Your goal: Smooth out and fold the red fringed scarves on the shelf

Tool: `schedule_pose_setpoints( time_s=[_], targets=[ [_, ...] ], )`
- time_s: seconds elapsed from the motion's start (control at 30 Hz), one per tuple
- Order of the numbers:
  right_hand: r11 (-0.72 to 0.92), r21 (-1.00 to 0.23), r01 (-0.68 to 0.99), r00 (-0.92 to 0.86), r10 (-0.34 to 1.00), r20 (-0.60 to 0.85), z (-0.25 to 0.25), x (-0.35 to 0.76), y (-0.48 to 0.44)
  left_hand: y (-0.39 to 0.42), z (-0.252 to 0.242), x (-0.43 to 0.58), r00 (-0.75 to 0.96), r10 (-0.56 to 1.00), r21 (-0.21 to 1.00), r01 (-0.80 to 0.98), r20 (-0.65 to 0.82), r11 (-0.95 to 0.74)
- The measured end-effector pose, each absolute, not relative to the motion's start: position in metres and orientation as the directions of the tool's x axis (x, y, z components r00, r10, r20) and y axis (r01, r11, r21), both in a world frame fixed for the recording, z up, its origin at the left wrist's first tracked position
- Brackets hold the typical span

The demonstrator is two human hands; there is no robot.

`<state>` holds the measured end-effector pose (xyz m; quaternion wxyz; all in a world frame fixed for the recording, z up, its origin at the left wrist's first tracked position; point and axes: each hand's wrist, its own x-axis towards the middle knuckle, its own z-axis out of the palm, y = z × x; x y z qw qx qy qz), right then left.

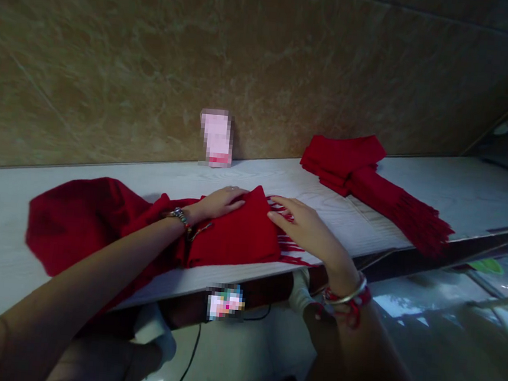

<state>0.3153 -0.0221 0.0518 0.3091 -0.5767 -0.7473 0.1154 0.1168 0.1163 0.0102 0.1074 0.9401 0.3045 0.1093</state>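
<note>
A red fringed scarf (236,236) lies partly folded on the white wood-grain bench top, its tassels pointing right. My left hand (221,202) rests flat on the upper left of the folded part, fingers stretched out. At the right end, my right hand (300,221) hovers or rests over the tassels, with thumb and fingers apart at the fold's edge. The rest of the scarf is bunched up on the left, partly behind my left forearm. Farther right sits a second red scarf (346,157), folded, with one fringed end hanging toward the front edge.
A blurred pink and white pack (216,140) leans on the brown marbled wall (159,57). The bench top (264,173) is narrow and runs along that wall. Below its front edge are a lit phone-like screen (226,302), a dark cable (189,360) and my legs.
</note>
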Motion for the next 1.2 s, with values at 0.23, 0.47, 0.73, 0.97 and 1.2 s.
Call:
schedule_pose_setpoints(
  time_s=[0.23,0.47,0.73,0.97,1.2],
  targets=[
    [0.131,-0.510,0.850,0.052,0.943,0.329,0.023,0.284,0.019,0.096,0.035,0.123,0.682,0.721,0.167,0.702,0.123,-0.693],
    [0.092,-0.584,0.807,0.051,0.974,0.223,0.036,0.297,0.046,0.057,0.028,0.104,0.543,0.839,0.164,0.831,-0.034,-0.532],
    [0.069,-0.542,0.838,0.095,0.959,0.269,0.018,0.291,0.055,0.057,0.012,0.089,0.559,0.827,0.199,0.805,0.060,-0.559],
    [0.158,-0.393,0.906,-0.006,0.932,0.361,0.025,0.291,0.032,0.057,0.011,0.083,0.559,0.828,0.218,0.804,0.038,-0.553],
    [0.252,-0.158,0.955,-0.241,0.966,0.090,0.018,0.275,-0.009,0.050,0.026,0.077,0.531,0.842,0.183,0.840,-0.093,-0.510]
  ],
)
